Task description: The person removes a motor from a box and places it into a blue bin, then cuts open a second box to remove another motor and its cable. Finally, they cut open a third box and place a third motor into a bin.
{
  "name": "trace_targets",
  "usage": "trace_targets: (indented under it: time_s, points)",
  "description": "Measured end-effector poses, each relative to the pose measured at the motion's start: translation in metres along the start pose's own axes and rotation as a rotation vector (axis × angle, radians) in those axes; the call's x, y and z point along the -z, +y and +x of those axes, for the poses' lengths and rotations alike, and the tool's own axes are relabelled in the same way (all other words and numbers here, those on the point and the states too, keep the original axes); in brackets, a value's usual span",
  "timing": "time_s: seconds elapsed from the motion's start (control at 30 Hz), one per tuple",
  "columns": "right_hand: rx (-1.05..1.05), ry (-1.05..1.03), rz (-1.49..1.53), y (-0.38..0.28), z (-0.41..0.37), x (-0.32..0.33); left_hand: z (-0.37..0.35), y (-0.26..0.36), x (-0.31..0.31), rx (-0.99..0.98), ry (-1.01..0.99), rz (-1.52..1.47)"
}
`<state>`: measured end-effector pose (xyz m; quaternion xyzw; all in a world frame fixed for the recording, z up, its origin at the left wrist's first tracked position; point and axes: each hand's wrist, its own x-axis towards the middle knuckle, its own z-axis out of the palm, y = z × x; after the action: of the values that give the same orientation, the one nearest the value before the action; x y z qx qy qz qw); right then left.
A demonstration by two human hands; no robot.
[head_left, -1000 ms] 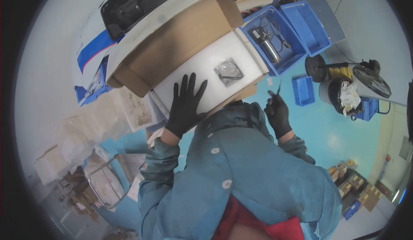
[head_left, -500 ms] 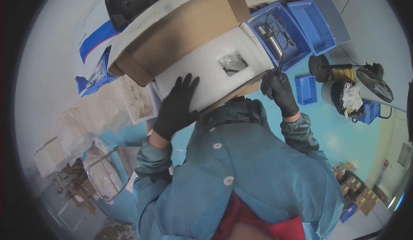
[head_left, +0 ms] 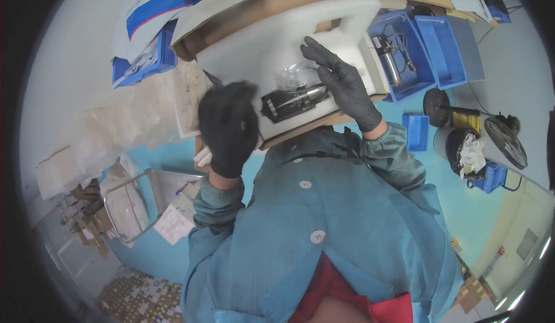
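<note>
A white foam sheet (head_left: 248,45) stands tilted up inside an open cardboard box (head_left: 277,2). Below it, a black and silver device (head_left: 292,102) lies in white foam with clear plastic wrap (head_left: 293,77) beside it. My right hand (head_left: 346,83), in a dark glove, is over the right part of the box, fingers stretched out. Near the box's left end is my left hand (head_left: 228,123), also gloved; its fingers are smeared by motion, and I cannot make out whether it holds anything.
Blue bins (head_left: 442,51) stand to the right, one holding a silver cylinder (head_left: 388,63) with cables. Farther right are a waste bin (head_left: 462,149) and a fan (head_left: 504,142). A metal-framed cart (head_left: 151,198) is at the lower left, near plastic-wrapped items (head_left: 115,123).
The foam sheet has swung up, uncovering the device. My right hand has moved left and up over the box and opened out. My left hand has come off the foam's top.
</note>
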<state>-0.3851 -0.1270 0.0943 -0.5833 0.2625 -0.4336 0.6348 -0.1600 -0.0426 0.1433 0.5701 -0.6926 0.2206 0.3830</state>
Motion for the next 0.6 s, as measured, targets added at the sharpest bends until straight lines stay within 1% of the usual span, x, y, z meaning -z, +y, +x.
trace_targets:
  time_s: [0.07,0.1,0.17,0.2,0.27,0.3,0.43,0.5,0.57,0.6]
  points:
    - [0.011,-0.016,-0.118,0.005,0.003,-0.004,-0.020,-0.004,-0.012,-0.071,-0.378,-0.109]
    - [0.012,-0.030,-0.147,0.009,0.003,-0.006,-0.032,-0.010,-0.019,-0.079,-0.471,-0.133]
    - [-0.114,-0.079,-0.240,0.019,-0.002,-0.010,-0.060,-0.024,-0.032,-0.061,-0.634,-0.039]
    - [-0.144,-0.094,-0.264,0.025,-0.003,-0.011,-0.068,-0.030,-0.036,-0.053,-0.673,-0.014]
    - [-0.227,-0.284,-0.664,0.038,-0.007,-0.012,-0.076,-0.036,-0.038,-0.013,-0.826,-0.027]
    - [-0.248,-0.334,-0.767,0.044,-0.009,-0.012,-0.079,-0.039,-0.040,0.000,-0.863,-0.033]
    - [-0.277,-0.303,-1.124,0.072,-0.021,-0.020,-0.087,-0.050,-0.045,0.013,-0.855,-0.127]
    - [-0.305,-0.305,-1.226,0.075,-0.022,-0.023,-0.089,-0.053,-0.047,0.018,-0.840,-0.159]
    - [-0.470,-0.347,-1.385,0.071,-0.019,-0.026,-0.090,-0.054,-0.048,-0.002,-0.825,-0.145]
    - [-0.511,-0.360,-1.428,0.071,-0.018,-0.027,-0.091,-0.055,-0.048,-0.002,-0.819,-0.142]
